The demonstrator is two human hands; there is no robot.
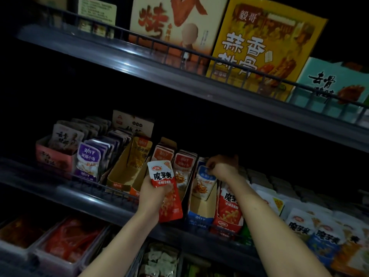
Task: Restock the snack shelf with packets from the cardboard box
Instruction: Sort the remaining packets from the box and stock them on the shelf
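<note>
SHELF RESTOCKED IN DIM LIGHT: a snack shelf [65,194] is pictured mid-fill, with every place given from the blue carton [199,218] standing at its front rail.

Far to the left of that carton, a pink carton [53,158] and a row of purple packets [89,156] are seen standing upright. Nearer to it, a yellow carton [119,174] is shown part-empty at its front.

Just left of the blue carton and out in front of the shelf, a red packet [165,188] is gripped by the left hand [152,196]. The fingers are curled round its lower half and the label is turned outward. Inside the blue carton, the top edge of the front blue packet [205,182] appears to be pinched by the right hand [222,166], whose fingers are closed upon it.

Against the carton's right side, a row of matching red packets [229,208] is seen, and the held packet is judged to belong there. The cardboard box named in the task is not in view.

The step is thought best done if the blue packet is first stood straight and pressed back, so that the carton's wall is not bowed toward the red row. The red packet would then be carried to the right of the blue carton, lifted clear of the rail rather than dragged across it, and lowered upright with its label forward. A light hold is advised, since a thin pouch is likely to crease when squeezed.
</note>
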